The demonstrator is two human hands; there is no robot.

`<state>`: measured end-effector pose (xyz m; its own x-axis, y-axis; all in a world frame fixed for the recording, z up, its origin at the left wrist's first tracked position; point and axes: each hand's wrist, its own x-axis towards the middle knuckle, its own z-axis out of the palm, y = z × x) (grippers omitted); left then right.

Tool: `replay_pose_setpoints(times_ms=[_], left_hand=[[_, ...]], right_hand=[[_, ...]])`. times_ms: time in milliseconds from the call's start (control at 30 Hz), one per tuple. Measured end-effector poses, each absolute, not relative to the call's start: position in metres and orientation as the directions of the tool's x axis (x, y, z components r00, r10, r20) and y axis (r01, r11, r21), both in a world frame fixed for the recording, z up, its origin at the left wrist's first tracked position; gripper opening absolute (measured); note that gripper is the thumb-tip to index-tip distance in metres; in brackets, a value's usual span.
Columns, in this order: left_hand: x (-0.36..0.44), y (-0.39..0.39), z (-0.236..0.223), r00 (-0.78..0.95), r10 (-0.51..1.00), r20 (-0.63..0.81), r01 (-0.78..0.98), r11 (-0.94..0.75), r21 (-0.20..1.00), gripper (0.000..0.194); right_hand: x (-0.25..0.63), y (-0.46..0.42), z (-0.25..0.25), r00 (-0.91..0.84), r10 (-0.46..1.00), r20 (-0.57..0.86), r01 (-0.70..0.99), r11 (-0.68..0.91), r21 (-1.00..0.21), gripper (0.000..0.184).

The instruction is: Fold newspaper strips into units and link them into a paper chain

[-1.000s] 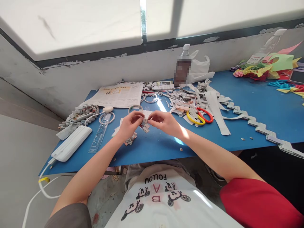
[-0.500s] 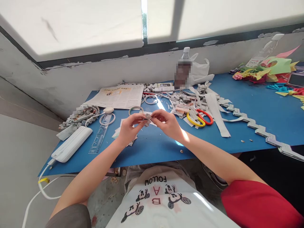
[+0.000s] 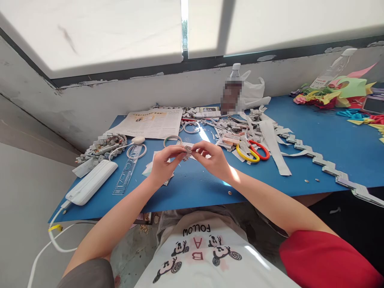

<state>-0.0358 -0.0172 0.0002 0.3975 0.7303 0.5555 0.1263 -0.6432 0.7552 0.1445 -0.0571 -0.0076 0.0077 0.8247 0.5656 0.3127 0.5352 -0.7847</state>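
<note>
Between the fingertips of both hands is a small piece of folded newspaper (image 3: 187, 149), held above the blue table. My left hand (image 3: 164, 163) pinches its left side with thumb and fingers. From the right, my right hand (image 3: 212, 159) grips the other side, its fingers curled. The fingers cover much of the piece. Just beyond the hands lies a roll of tape (image 3: 172, 141). Small paper pieces (image 3: 148, 166) rest on the table beside and partly beneath my left hand. A pair of scissors with a yellow and a red handle (image 3: 252, 154) lies to the right.
A folded-paper chain (image 3: 327, 164) runs off the table's right edge. Cut newspaper strips (image 3: 234, 130) are heaped at the back, near a bottle (image 3: 232, 94). On the left are a newspaper sheet (image 3: 150, 122), a clear ruler (image 3: 126, 172), a white power bank (image 3: 91, 182) and a coiled paper chain (image 3: 103, 146).
The fingertips of both hands have drawn closer together around the small paper piece, which now shows less. The view has shifted slightly; the things on the table stay where they were.
</note>
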Motion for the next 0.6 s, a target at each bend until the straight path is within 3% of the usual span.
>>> replay_pose_setpoints(times_ms=[600], left_hand=[[-0.0358,-0.0162,-0.0006,0.381,0.737,0.558,0.12,-0.638,0.761,0.018]], right_hand=[[0.1411,-0.0586,-0.0065,0.037,0.841,0.54,0.367,0.491,-0.79,0.011]])
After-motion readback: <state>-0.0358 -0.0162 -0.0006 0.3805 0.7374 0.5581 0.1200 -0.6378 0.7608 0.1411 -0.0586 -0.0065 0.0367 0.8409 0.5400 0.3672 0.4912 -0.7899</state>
